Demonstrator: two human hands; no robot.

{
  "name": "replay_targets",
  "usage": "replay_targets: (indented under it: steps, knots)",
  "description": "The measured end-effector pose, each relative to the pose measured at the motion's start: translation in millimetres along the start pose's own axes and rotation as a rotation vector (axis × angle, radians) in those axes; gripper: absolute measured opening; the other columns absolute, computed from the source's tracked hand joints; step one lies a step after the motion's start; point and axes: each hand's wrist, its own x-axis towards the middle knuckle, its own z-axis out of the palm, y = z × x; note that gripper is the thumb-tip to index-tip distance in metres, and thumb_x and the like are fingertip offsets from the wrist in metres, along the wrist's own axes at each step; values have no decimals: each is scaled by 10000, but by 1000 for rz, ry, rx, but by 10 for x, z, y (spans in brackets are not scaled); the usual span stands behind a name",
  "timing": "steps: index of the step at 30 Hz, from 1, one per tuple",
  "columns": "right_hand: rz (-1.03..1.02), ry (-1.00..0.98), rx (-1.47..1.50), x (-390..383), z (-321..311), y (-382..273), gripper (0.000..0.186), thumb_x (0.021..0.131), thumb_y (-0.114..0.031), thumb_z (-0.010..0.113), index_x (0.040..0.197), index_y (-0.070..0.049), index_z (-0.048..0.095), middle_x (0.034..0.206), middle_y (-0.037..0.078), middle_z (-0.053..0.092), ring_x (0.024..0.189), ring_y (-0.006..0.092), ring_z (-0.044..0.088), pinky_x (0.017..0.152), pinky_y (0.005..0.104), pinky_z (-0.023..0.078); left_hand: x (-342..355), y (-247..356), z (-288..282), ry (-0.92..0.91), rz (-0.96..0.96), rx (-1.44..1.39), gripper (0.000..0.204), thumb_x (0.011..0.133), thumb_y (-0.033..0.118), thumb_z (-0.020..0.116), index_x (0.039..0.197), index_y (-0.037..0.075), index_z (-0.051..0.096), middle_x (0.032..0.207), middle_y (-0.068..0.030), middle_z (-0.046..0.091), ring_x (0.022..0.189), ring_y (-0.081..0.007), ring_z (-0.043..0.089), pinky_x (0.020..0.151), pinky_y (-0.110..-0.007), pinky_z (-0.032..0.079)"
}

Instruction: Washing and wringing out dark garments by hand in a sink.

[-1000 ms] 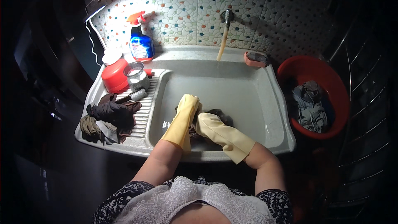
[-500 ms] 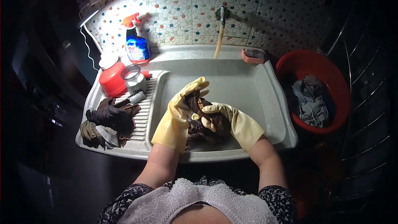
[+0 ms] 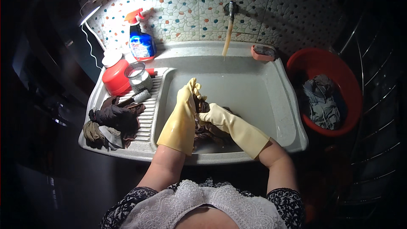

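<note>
White lace front (image 3: 144, 214) and dark patterned sleeve (image 3: 286, 203) nearest; bare forearms reach over the front rim of the grey laundry sink (image 3: 237, 158).

Left hand (image 3: 186, 95), yellow rubber glove, upright, back turned to the left; fingers bent in, holding the upper end of a dark brown wet garment (image 3: 207, 133). Right hand (image 3: 215, 115), paler glove, comes in slantwise from the right; fingers drawn in on the same cloth, tips partly hidden.

Garment is in the sink, near the front rim and left of basin centre. Key relation: the gripped part rises between the gloves, directly right of the left fingers and at the tips of the right. Its long axis runs roughly away from the body; slack folds trail toward the front rim, some showing behind the right glove. Both hands touch it; neither is nearer.

Left: ribbed washboard (image 3: 146, 127) bearing dark crumpled clothes (image 3: 114, 116), a scrub brush (image 3: 141, 96), a clear cup (image 3: 139, 82), a red dipper (image 3: 115, 78). Right: red tub (image 3: 348, 87) with grey-blue laundry (image 3: 324, 108).

Far edge: pink soap dish (image 3: 263, 54), blue spray bottle (image 3: 142, 44), hose (image 3: 229, 38) hanging from the tap (image 3: 231, 9), pebble-patterned wall (image 3: 178, 17).
</note>
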Motion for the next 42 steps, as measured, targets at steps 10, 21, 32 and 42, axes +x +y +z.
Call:
replay_targets:
  steps: [10, 21, 32, 42]
  knots:
    - [210, 537, -1092, 189, -17, 400, 319, 874, -274, 663, 1004, 10, 727, 1016, 246, 730, 1013, 378, 711, 860, 445, 564, 190, -386, 234, 141, 103, 294, 151, 921, 107, 559, 820, 12, 617, 628, -90, 572, 462, -181, 483, 429, -323, 372]
    - [-15, 301, -1488, 1062, 194, 347, 182, 804, -184, 689, 824, -21, 768, 870, 188, 746, 836, 337, 727, 719, 420, 562, 209, -279, -35, 240, -34, 355, 225, 927, 68, 527, 715, 4, 570, 569, -80, 504, 443, -190, 409, 434, -351, 349]
    - [-396, 88, -571, -383, 58, -308, 308, 880, -238, 719, 1009, 42, 701, 818, 134, 707, 659, 232, 659, 590, 378, 519, 645, -124, -519, 329, -22, 191, 521, 830, 611, 744, 840, 108, 609, 785, -76, 636, 728, -235, 635, 707, -410, 517]
    - [-222, 689, 483, -1435, -964, -337, 184, 918, -214, 712, 895, -67, 605, 730, 42, 615, 562, 117, 570, 502, 258, 487, 459, -324, -262, 191, -210, 188, 336, 992, 447, 579, 930, 118, 608, 835, -73, 671, 722, -281, 666, 788, -505, 497]
